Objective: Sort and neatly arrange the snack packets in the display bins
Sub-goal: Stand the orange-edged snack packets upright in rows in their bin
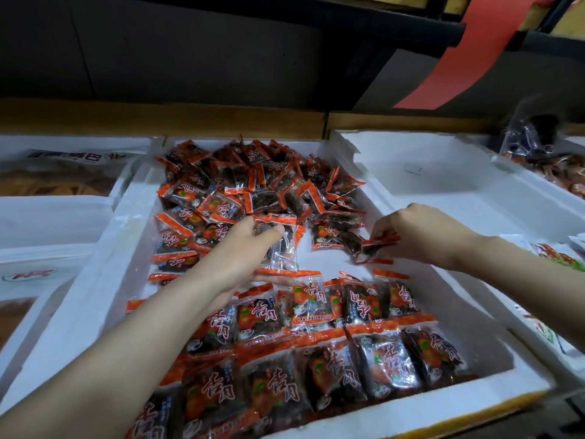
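A white foam bin (pixel 104 274) holds many small orange-and-clear snack packets. Its far half carries a loose heap of packets (pixel 262 182). Tidy overlapping rows of packets (pixel 319 340) fill the near half. My left hand (pixel 240 255) holds one clear packet (pixel 283 248) above the bare strip in the middle, thumb across its top. To the right, my right hand (pixel 421 232) pinches another packet (pixel 375 248) by its orange edge, close to the bin's right wall.
An empty white foam bin (pixel 449 172) stands at the right rear. Foam bins with other bagged snacks (pixel 63 175) sit at the left, and more packets (pixel 557 172) lie at far right. A red paper strip (pixel 468 55) hangs from dark shelving above.
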A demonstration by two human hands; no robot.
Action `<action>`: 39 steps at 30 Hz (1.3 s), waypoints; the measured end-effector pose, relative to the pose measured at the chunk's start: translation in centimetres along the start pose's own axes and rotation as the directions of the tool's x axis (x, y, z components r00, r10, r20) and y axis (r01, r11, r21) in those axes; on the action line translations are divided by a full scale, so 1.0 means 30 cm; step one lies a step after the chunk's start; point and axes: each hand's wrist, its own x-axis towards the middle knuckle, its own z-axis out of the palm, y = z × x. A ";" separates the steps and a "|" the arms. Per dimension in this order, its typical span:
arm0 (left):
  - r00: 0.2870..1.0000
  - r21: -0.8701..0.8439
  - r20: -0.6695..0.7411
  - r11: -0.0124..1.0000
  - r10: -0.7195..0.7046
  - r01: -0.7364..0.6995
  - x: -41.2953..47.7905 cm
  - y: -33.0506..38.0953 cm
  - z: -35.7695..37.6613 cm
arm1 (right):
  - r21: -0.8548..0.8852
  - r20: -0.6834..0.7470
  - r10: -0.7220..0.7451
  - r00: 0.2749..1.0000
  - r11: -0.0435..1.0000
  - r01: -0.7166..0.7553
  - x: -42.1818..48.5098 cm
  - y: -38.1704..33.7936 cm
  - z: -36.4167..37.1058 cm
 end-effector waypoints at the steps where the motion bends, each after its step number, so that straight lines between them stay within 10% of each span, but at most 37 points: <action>1: 1.000 0.005 0.000 1.000 0.009 -0.009 -0.007 0.005 0.000 | -0.016 -0.021 0.007 1.000 1.000 -0.007 0.005 0.001 0.011; 9: 0.999 0.015 -0.050 1.000 0.022 -0.021 -0.008 0.006 0.003 | -0.094 -0.199 -0.044 0.979 0.995 0.026 0.010 -0.002 0.062; 25: 0.999 0.017 0.042 1.000 0.004 -0.004 -0.003 0.004 -0.004 | -0.118 0.266 -0.175 0.948 0.970 0.212 0.014 0.001 0.052; 28: 0.995 0.007 0.098 1.000 -0.018 0.017 0.013 -0.006 -0.013 | 0.187 0.028 -0.147 0.989 0.973 0.139 0.014 -0.052 0.040; 31: 0.984 0.026 0.177 0.999 0.018 -0.023 0.004 -0.008 -0.004 | 0.708 -0.109 0.004 0.994 0.702 0.075 0.024 -0.170 -0.003; 39: 0.938 0.269 0.128 0.898 0.324 -0.347 0.008 -0.026 0.003 | 0.775 -0.057 -0.042 0.997 0.628 0.071 0.076 -0.218 -0.090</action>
